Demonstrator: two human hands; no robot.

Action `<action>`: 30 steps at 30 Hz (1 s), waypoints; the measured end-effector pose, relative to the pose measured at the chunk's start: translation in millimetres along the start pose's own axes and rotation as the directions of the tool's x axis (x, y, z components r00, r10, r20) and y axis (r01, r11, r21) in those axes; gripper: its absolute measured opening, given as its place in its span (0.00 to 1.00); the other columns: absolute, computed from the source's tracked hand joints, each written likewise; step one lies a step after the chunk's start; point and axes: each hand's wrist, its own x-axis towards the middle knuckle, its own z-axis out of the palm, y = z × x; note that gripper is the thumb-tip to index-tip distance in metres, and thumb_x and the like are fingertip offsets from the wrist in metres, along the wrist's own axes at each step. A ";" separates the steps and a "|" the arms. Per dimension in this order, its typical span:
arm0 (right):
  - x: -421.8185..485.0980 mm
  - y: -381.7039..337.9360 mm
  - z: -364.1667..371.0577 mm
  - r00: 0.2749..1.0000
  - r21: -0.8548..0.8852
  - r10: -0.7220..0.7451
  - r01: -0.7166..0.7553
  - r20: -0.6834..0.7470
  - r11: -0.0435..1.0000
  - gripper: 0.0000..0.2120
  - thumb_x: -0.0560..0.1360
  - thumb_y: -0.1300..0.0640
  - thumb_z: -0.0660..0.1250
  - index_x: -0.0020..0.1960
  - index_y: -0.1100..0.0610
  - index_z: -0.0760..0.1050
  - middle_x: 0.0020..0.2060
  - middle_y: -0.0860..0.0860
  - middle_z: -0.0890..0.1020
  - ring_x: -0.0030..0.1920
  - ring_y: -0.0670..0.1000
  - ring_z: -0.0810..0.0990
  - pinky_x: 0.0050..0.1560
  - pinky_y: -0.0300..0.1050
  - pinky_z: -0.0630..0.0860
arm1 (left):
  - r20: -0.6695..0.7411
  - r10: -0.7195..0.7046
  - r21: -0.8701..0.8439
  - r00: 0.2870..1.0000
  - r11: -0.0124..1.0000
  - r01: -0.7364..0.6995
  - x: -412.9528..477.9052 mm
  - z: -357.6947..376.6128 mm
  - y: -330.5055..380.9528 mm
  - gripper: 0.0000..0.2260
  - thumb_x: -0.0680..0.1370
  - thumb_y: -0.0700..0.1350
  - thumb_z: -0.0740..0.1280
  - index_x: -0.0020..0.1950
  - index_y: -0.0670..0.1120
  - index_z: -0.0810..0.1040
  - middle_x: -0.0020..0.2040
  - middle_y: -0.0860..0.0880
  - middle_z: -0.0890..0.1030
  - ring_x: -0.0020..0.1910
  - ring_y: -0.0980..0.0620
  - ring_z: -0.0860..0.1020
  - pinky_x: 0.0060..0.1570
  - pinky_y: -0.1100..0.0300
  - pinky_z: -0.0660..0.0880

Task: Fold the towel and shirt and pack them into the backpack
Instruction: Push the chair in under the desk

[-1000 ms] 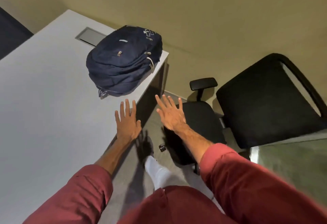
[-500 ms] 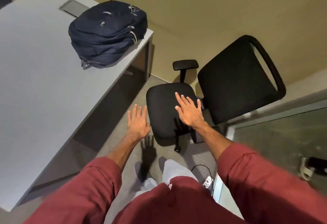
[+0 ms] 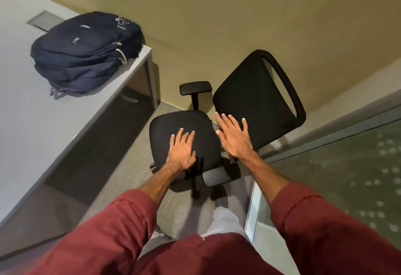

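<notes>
Olive walls now frame a black chair [image 3: 184, 135] as your view has swung right, away from the table [image 3: 26, 109]. Your left hand [image 3: 181, 152] and right hand [image 3: 235, 138] hover spread and empty above it. The backpack [image 3: 86, 51] sits zipped far left; towel and shirt aren't visible, so folding hasn't begun.

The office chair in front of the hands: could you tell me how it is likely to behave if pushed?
The office chair would probably roll, since a caster shows under its seat. Pushed high on the backrest, it might swivel or tilt. Both the left hand and right hand are open and empty.
</notes>
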 end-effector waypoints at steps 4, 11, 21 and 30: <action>46.0 69.3 -24.6 0.995 -0.056 -0.087 0.085 -0.044 0.995 0.32 0.88 0.44 0.53 0.88 0.43 0.43 0.85 0.49 0.61 0.85 0.53 0.57 0.82 0.70 0.51 | -0.039 -0.048 -0.074 0.998 0.996 0.045 53.5 -4.2 56.4 0.38 0.85 0.52 0.64 0.88 0.48 0.46 0.87 0.45 0.57 0.87 0.43 0.43 0.84 0.39 0.43; 124.2 182.3 -66.8 0.977 -0.109 -0.200 0.192 -0.074 0.975 0.33 0.87 0.43 0.54 0.88 0.44 0.44 0.86 0.52 0.57 0.86 0.55 0.56 0.83 0.71 0.51 | -0.064 -0.150 -0.143 0.987 0.980 0.140 128.5 -3.3 154.5 0.36 0.85 0.54 0.63 0.88 0.48 0.48 0.87 0.45 0.57 0.87 0.43 0.45 0.85 0.39 0.45; 206.5 282.8 -99.2 0.968 -0.118 -0.246 0.239 -0.053 0.964 0.33 0.87 0.44 0.57 0.88 0.46 0.47 0.86 0.53 0.55 0.86 0.56 0.54 0.81 0.71 0.51 | -0.087 -0.225 -0.327 0.970 0.927 0.186 183.7 -9.8 286.2 0.40 0.85 0.69 0.53 0.88 0.45 0.48 0.87 0.44 0.55 0.87 0.45 0.48 0.85 0.41 0.45; 260.7 310.6 -106.3 0.966 -0.062 -0.216 0.227 0.142 0.972 0.35 0.87 0.42 0.59 0.88 0.45 0.46 0.87 0.53 0.43 0.87 0.56 0.46 0.83 0.69 0.46 | 0.049 -0.260 -0.499 0.964 0.830 0.249 226.5 -24.9 391.0 0.63 0.70 0.84 0.58 0.84 0.48 0.26 0.87 0.43 0.34 0.87 0.39 0.41 0.82 0.30 0.47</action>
